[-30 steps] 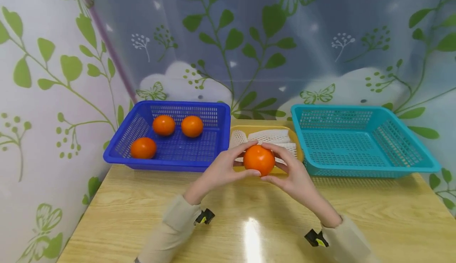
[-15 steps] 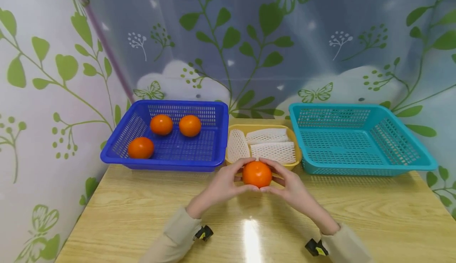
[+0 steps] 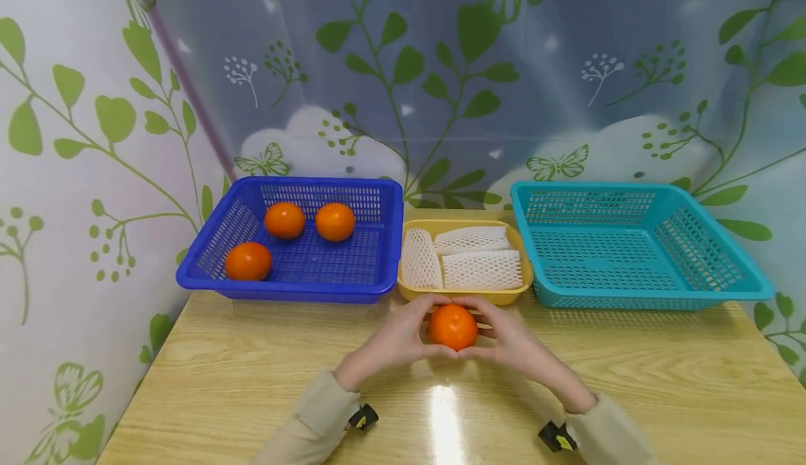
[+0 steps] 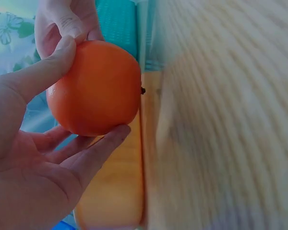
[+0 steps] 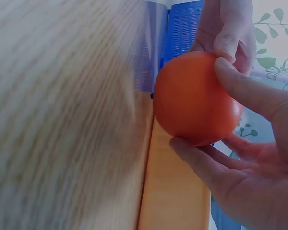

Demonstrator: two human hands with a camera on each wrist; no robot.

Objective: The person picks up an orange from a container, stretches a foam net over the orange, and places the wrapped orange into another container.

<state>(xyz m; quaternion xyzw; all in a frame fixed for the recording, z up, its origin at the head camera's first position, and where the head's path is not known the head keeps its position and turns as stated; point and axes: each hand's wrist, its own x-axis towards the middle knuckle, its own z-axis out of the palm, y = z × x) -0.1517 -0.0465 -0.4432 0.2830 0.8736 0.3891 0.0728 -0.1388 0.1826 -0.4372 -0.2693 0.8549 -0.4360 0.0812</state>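
Both hands hold one glossy orange persimmon (image 3: 453, 327) between them, close over the table in front of the yellow basket. My left hand (image 3: 399, 332) grips its left side, with the thumb on the near side and fingers round the far side. From the right, my right hand (image 3: 506, 335) grips it the same way, and the thumb tips meet. In the left wrist view a small dark stem (image 4: 143, 90) pokes out of the persimmon on the side facing the table. White foam net sleeves (image 3: 482, 270) lie in the yellow basket (image 3: 466, 296) just beyond the hands.
At the left stands a blue basket (image 3: 290, 288) with several persimmons inside, one of them a front-left persimmon (image 3: 248, 261). A teal basket (image 3: 655, 300) is at the right. Behind them hangs a leaf-patterned curtain (image 3: 441, 101). The wooden table (image 3: 264, 353) extends toward me.
Both hands have brought the persimmon down and toward me, from over the yellow basket to just in front of it. The foam net sleeves are now in full sight.
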